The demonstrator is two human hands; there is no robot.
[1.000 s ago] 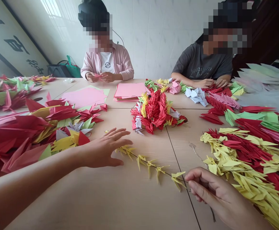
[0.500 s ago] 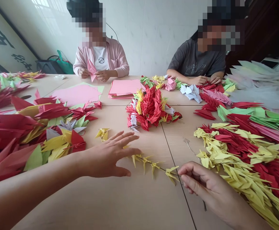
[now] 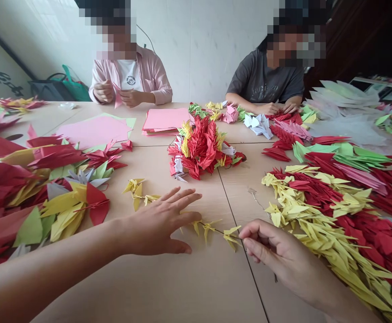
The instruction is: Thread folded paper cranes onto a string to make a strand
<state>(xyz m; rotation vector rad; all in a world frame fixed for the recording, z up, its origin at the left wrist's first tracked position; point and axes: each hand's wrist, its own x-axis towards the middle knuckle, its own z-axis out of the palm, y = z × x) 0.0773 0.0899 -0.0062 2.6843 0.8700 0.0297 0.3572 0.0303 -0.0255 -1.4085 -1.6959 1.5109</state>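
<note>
A string of small yellow paper cranes [image 3: 212, 228] lies across the wooden table [image 3: 182, 287]. My left hand [image 3: 158, 222] rests flat on it with fingers spread, open, covering its middle. The string's left end [image 3: 136, 192] shows past my fingers. My right hand [image 3: 276, 255] is pinched on the thin thread at the string's right end, beside the last yellow crane [image 3: 231, 235].
Heaps of red, yellow and green folded paper lie at the left [image 3: 37, 188] and right [image 3: 333, 215]. A red crane bunch [image 3: 202, 148] sits mid-table, pink sheets [image 3: 164, 120] behind it. Two people [image 3: 128, 80] [image 3: 266, 83] fold paper at the far edge.
My left hand has slid rightward along the crane string, uncovering its left end. My right hand has drawn the thread end leftward. The person in pink has lifted a pink sheet.
</note>
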